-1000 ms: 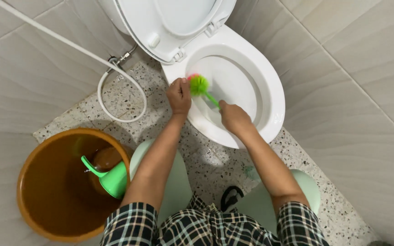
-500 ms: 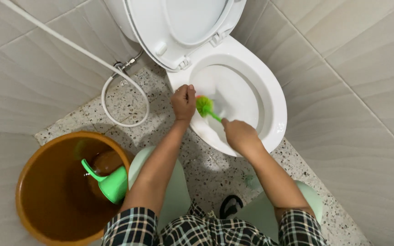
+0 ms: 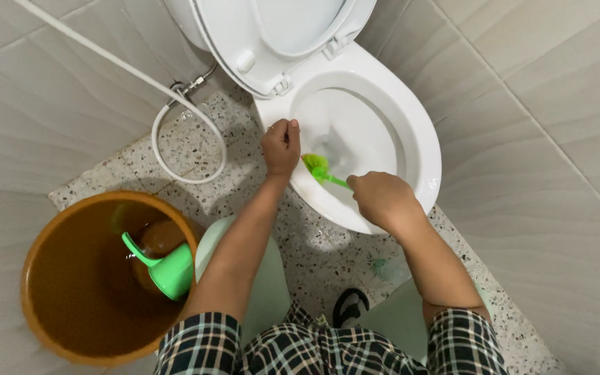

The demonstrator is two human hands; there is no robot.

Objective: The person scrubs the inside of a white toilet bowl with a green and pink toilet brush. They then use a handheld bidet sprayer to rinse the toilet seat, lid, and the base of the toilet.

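At frame centre, the right hand (image 3: 382, 200) is closed around the handle of a green toilet brush (image 3: 321, 169), its bristles inside the white toilet bowl (image 3: 421, 149). The left hand (image 3: 280, 144), curled into a loose fist, rests on the bowl's left rim. An orange bucket (image 3: 43, 257) holding a green scoop (image 3: 164, 267) sits lower left.

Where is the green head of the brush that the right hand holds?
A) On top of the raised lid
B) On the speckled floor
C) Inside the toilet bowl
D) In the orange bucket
C: the right hand holds the green brush with its bristle head down inside the white toilet bowl, beside the left hand at the rim.
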